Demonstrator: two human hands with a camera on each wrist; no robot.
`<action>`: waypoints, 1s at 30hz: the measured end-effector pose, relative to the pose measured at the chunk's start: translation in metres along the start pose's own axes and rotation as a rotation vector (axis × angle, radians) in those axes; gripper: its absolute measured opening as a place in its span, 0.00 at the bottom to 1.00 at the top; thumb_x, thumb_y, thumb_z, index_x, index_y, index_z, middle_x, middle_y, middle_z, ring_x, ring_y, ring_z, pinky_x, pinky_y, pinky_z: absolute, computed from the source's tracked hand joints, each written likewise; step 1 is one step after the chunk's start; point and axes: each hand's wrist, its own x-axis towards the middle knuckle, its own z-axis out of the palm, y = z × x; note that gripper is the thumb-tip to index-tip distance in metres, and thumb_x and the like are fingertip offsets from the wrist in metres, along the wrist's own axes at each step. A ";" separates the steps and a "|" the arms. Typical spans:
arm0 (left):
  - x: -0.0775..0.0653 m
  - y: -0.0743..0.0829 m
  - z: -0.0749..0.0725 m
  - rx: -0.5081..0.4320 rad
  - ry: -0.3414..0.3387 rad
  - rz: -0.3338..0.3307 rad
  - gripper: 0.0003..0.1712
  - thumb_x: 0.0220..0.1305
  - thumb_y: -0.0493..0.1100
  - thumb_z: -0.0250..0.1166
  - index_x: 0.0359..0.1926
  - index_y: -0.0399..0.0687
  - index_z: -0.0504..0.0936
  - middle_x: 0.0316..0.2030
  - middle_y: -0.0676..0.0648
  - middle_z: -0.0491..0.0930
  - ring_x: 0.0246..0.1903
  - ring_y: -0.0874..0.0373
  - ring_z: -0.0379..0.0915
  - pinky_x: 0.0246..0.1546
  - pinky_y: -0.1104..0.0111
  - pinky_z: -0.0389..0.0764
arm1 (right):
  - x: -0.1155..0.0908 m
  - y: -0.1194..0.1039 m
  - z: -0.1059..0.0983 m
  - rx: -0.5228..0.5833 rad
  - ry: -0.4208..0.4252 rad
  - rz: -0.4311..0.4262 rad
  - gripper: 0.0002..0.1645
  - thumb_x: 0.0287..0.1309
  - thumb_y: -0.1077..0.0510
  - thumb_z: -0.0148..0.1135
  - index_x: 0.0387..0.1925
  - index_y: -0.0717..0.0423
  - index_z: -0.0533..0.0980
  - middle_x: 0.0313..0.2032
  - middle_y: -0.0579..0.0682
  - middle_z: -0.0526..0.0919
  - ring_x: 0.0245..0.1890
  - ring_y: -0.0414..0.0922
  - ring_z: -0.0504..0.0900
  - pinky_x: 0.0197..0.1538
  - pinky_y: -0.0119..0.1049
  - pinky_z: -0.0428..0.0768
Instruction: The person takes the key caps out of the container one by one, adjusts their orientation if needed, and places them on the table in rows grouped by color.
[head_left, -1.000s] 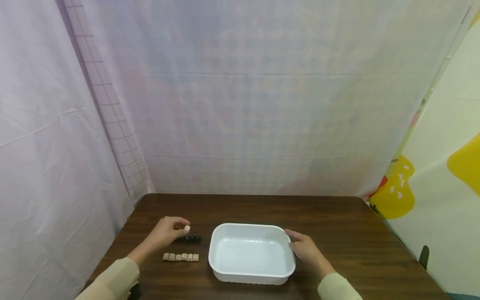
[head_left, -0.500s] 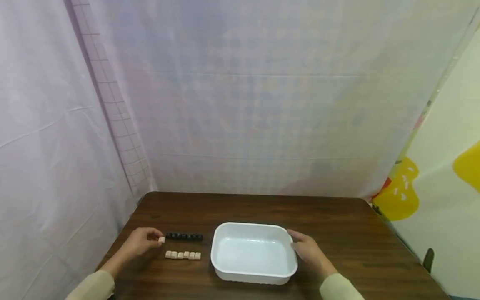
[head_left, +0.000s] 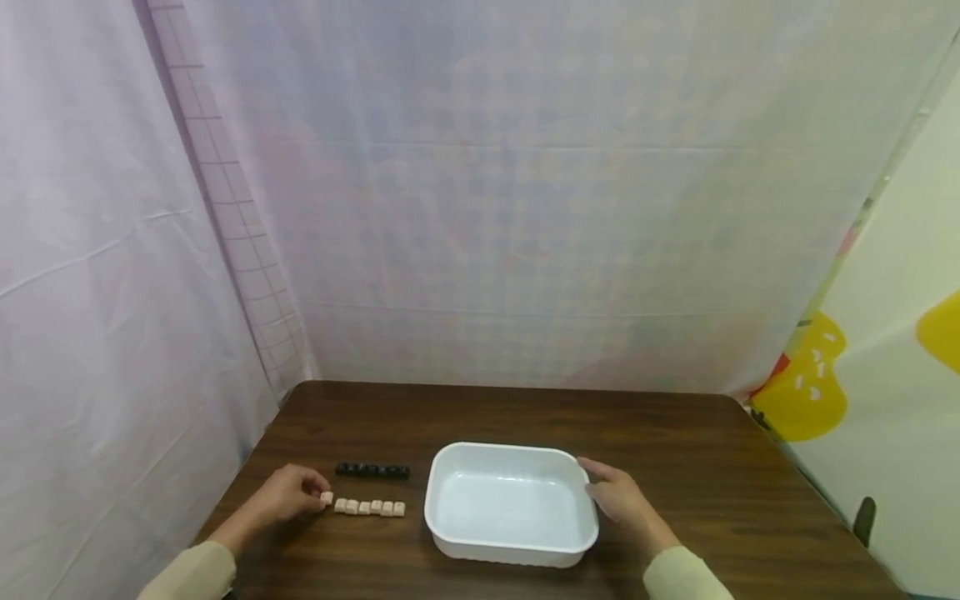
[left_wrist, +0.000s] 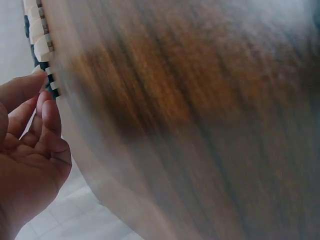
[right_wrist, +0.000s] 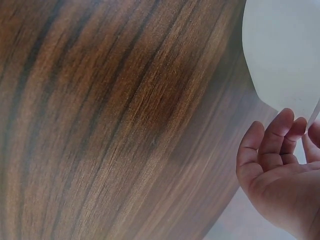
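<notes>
My left hand (head_left: 288, 493) pinches a white keycap (head_left: 327, 498) between thumb and fingertips, at the left end of a row of several white keycaps (head_left: 364, 507) on the table. Behind that row, a line of black keycaps (head_left: 372, 471) runs roughly parallel to it. In the left wrist view the fingertips hide most of the held keycap. My right hand (head_left: 618, 502) grips the right rim of a white rectangular basin (head_left: 510, 554), thumb on one side of the wall and fingers on the other. The basin's inside shows no contents.
The dark wood table (head_left: 750, 492) extends beyond the basin to the right and back. A pale curtain (head_left: 510, 208) hangs behind its far edge, with white cloth (head_left: 97, 333) on the left and a yellow-patterned sheet (head_left: 900, 433) on the right.
My left hand has carried the white keycap leftward past the black row, then nearer me to the white row's left end. The right hand stays on the basin.
</notes>
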 end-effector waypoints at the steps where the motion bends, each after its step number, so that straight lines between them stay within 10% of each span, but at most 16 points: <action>1: 0.000 -0.001 0.001 0.004 -0.006 -0.009 0.09 0.47 0.30 0.73 0.32 0.37 0.84 0.26 0.53 0.78 0.28 0.63 0.71 0.30 0.69 0.74 | 0.000 0.000 0.000 -0.011 0.002 -0.002 0.28 0.61 0.69 0.50 0.64 0.70 0.69 0.62 0.74 0.69 0.56 0.62 0.74 0.53 0.53 0.78; 21: -0.006 -0.008 0.004 -0.063 -0.060 -0.034 0.16 0.48 0.30 0.72 0.41 0.33 0.81 0.25 0.52 0.75 0.26 0.57 0.71 0.26 0.69 0.72 | 0.002 0.000 0.007 -0.017 0.026 -0.043 0.28 0.60 0.70 0.52 0.63 0.69 0.71 0.60 0.74 0.71 0.50 0.58 0.78 0.49 0.48 0.80; 30: 0.006 0.043 0.007 0.153 0.163 -0.047 0.20 0.64 0.44 0.67 0.53 0.36 0.80 0.44 0.41 0.77 0.37 0.51 0.74 0.38 0.54 0.77 | -0.001 0.002 0.004 0.045 0.014 -0.026 0.32 0.63 0.65 0.50 0.68 0.72 0.63 0.60 0.74 0.70 0.53 0.63 0.76 0.53 0.52 0.77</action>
